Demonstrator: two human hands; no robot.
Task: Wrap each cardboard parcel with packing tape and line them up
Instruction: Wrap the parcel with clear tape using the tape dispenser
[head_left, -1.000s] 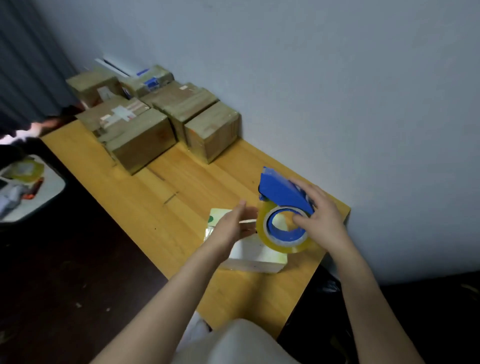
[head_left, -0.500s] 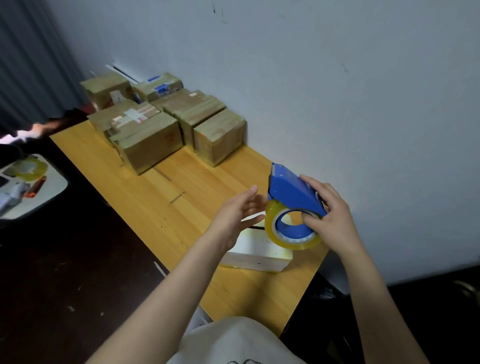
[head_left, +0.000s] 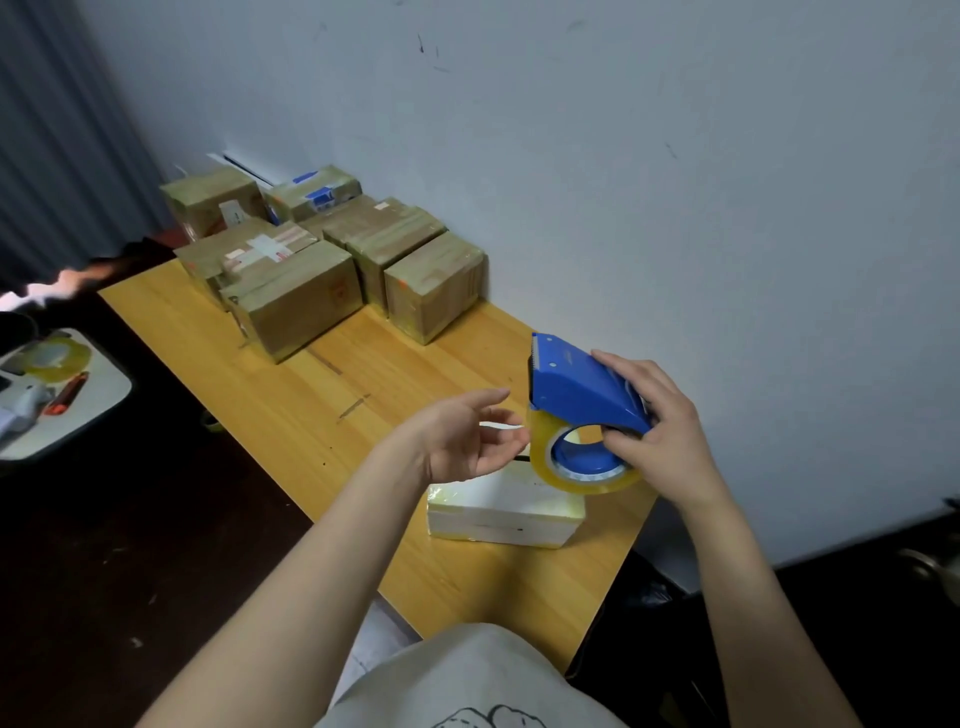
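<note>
My right hand (head_left: 660, 431) grips a blue tape dispenser (head_left: 582, 387) with a roll of clear yellowish packing tape (head_left: 582, 470), held in the air above a small white parcel (head_left: 504, 512). The parcel lies on the wooden table (head_left: 332, 405) near its right end. My left hand (head_left: 465, 436) hovers just left of the roll, palm turned toward it, fingers relaxed and holding nothing. Several brown cardboard parcels (head_left: 296, 296) wrapped in tape stand grouped at the table's far end by the wall.
A white wall runs along the table's far side. At the left, a pale side surface (head_left: 88, 410) carries another tape roll (head_left: 54, 356) and an orange-red tool (head_left: 67, 395). Dark floor lies left of the table.
My left hand lifted off the white parcel and now hovers beside the tape roll. The dispenser in my right hand stayed above the parcel.
</note>
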